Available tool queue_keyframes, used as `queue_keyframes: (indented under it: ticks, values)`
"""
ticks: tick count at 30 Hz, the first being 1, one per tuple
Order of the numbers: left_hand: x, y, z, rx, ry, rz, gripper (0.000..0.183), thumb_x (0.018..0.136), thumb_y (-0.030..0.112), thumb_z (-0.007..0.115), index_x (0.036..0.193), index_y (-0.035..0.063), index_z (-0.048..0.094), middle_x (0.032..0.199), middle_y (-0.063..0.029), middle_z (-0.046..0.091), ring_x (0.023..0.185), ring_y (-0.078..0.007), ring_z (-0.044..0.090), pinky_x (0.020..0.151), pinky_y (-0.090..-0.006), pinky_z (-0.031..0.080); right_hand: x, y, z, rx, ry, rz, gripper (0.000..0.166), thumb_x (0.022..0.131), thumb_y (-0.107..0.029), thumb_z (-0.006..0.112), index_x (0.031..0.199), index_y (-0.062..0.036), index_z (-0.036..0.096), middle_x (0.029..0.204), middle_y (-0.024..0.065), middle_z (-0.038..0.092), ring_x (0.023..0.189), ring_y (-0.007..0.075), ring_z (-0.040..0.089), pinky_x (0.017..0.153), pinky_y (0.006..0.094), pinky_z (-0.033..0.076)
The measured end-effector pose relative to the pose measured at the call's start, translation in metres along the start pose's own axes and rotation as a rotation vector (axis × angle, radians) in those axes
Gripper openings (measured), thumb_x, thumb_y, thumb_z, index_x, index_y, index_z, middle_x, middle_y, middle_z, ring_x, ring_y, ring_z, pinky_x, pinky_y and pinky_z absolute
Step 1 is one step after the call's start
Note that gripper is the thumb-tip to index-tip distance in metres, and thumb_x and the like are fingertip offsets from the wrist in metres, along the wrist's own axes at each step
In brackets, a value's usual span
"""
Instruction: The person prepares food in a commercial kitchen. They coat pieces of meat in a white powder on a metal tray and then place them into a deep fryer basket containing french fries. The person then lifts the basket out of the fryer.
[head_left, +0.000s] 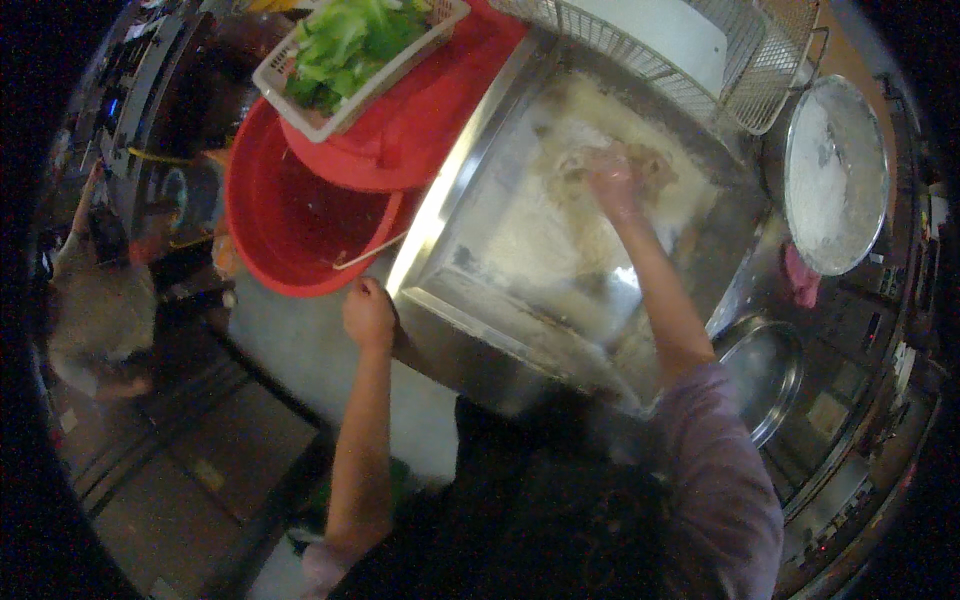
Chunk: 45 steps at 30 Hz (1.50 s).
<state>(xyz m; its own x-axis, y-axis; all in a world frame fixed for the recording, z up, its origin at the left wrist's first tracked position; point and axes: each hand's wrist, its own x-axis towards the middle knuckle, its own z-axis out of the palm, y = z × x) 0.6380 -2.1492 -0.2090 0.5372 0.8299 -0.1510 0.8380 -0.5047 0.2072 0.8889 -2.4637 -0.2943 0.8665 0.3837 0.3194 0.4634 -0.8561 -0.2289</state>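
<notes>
My right hand (615, 176) reaches down into a rectangular stainless steel basin (442, 202). Pale, cloudy residue (517, 240), perhaps flour or murky water, covers the basin's bottom, with brownish patches around the hand. Blur hides my right fingers, and whether they hold anything is unclear. Beside the basin's near left corner, my left hand (369, 311) is curled with the thumb uppermost. Its fingers are partly hidden, so a grip on the rim cannot be made out. Just beyond that hand stands a red plastic bucket (251, 225) with a thin pale handle (367, 253).
A plastic basket (390, 94) of green leaves (352, 45) rests on a red lid (420, 142). Wire fry baskets (757, 90) sit behind the basin. On the right are a white-dusted metal bowl (832, 180), a pink cloth (801, 277) and a round metal pan (765, 375).
</notes>
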Motion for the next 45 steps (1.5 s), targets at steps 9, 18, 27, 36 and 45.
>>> queue_keyframes:
  ticks: [9, 18, 27, 36, 45]
  values:
    - [-0.007, 0.001, -0.008, -0.073, 0.004, 0.034, 0.034, 0.083, 0.03, 0.036, 0.087, 0.0056, 0.059, 0.078, -0.0217, 0.059, 0.073, -0.0413, 0.055, 0.064, -0.0501, 0.042, -0.039, -0.033, -0.082, 0.242, -0.246, 0.405, 0.032, 0.069, -0.031, 0.062, 0.092, -0.0086, 0.063, 0.101, 0.0176, 0.056, 0.082, 0.0325, 0.058, 0.071, 0.0401, 0.048]
    - [-0.004, 0.0, -0.008, -0.068, -0.017, 0.002, 0.035, 0.083, 0.03, 0.037, 0.089, 0.0041, 0.059, 0.082, -0.0224, 0.059, 0.076, -0.0417, 0.055, 0.067, -0.0491, 0.042, -0.064, 0.002, 0.034, -0.186, -0.301, 0.194, 0.031, 0.076, -0.038, 0.055, 0.082, -0.0081, 0.062, 0.084, 0.0133, 0.061, 0.074, 0.0261, 0.058, 0.068, 0.034, 0.048]
    - [-0.001, 0.001, -0.005, -0.025, -0.011, 0.006, 0.036, 0.084, 0.031, 0.036, 0.088, 0.0039, 0.059, 0.079, -0.0223, 0.059, 0.074, -0.0413, 0.056, 0.066, -0.0486, 0.043, -0.078, 0.013, 0.033, 0.128, -0.575, 0.218, 0.023, 0.074, -0.026, 0.053, 0.088, -0.0119, 0.064, 0.088, 0.0124, 0.062, 0.084, 0.0301, 0.058, 0.077, 0.0395, 0.046]
    - [0.001, -0.013, 0.007, -0.077, 0.016, 0.0, 0.036, 0.082, 0.03, 0.038, 0.087, 0.0035, 0.061, 0.081, -0.0229, 0.059, 0.076, -0.0405, 0.056, 0.067, -0.0488, 0.043, -0.065, -0.027, 0.011, 0.119, -0.881, 0.27, 0.034, 0.068, -0.036, 0.057, 0.093, -0.0142, 0.064, 0.093, 0.0165, 0.061, 0.095, 0.0319, 0.056, 0.083, 0.043, 0.043]
    - [-0.002, -0.005, 0.001, -0.082, 0.046, 0.007, 0.035, 0.082, 0.03, 0.038, 0.086, 0.0036, 0.061, 0.08, -0.0225, 0.059, 0.074, -0.0404, 0.056, 0.066, -0.0492, 0.043, -0.055, -0.014, -0.004, -0.124, -0.569, 0.2, 0.025, 0.074, -0.029, 0.054, 0.077, -0.0065, 0.064, 0.08, 0.0148, 0.062, 0.074, 0.0292, 0.06, 0.065, 0.0384, 0.049]
